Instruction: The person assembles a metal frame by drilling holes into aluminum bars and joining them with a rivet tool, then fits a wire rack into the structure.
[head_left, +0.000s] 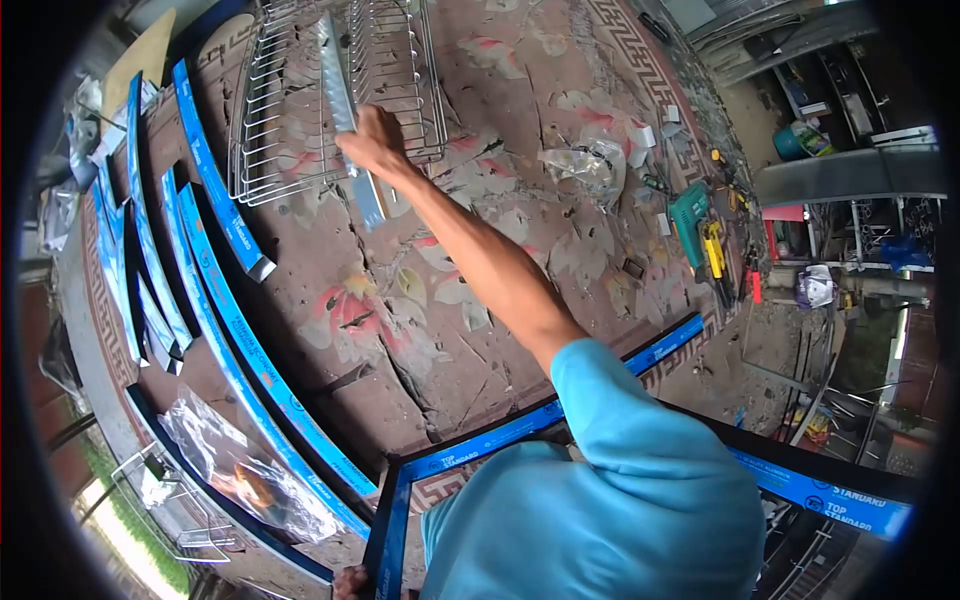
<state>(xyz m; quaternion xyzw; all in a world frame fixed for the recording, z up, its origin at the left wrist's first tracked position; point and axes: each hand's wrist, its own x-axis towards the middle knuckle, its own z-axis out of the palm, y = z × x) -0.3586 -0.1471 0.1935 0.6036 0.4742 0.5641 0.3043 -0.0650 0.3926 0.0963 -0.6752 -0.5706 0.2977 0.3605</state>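
1. Right hand [375, 140]: your arm is extended across the desk [500, 110], which has a worn floral covering. The fingers are clamped on a flat silver metal strip [336, 70].
2. Strip position: the upper end lies over the chrome wire rack [270, 130] at the far side of the desk. The lower end projects below your hand and lies over the desk surface, just beside the rack's near edge.
3. Left hand [350, 582]: only a small part shows at the bottom edge, at the corner of a dark rectangular frame with blue printed film [480, 440]. You cannot tell how its fingers are set.
4. Surroundings: long blue-filmed profiles [240, 360] lie in a row along the left side. A clear plastic bag [245, 470] lies across their near ends. A green power drill [688, 212] lies at the right edge, well apart from the strip.
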